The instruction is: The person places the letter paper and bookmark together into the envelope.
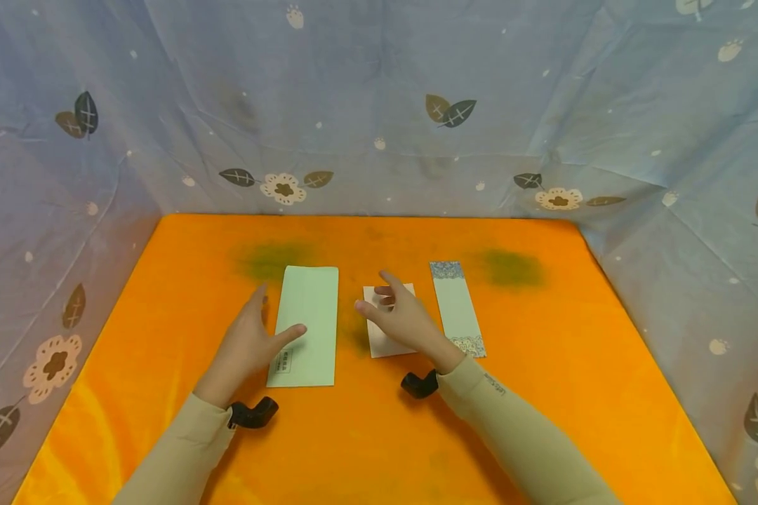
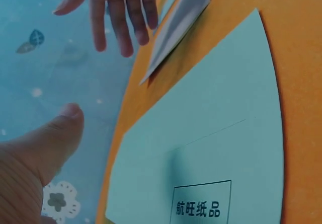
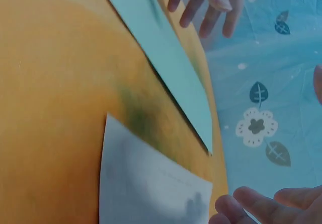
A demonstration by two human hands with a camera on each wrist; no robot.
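A pale green envelope (image 1: 309,308) with a small printed box of characters lies flat on the orange table. Over its left edge hovers my left hand (image 1: 246,347), thumb spread across the envelope and nothing held. To the right lies a smaller white sheet of paper (image 1: 388,344), partly hidden under my right hand (image 1: 410,322). That hand's fingers are spread and relaxed, with nothing gripped. Farther right lies a long pale strip (image 1: 457,308) with blue patterned ends, like a bookmark. The right wrist view shows the white sheet (image 3: 151,183) below the right fingertips (image 3: 251,204).
An orange cloth (image 1: 354,449) covers the table, with greenish patches near the back. Grey-blue curtains (image 1: 379,70) printed with leaves and flowers stand at the back and both sides. Black wrist mounts (image 1: 253,412) show on both wrists.
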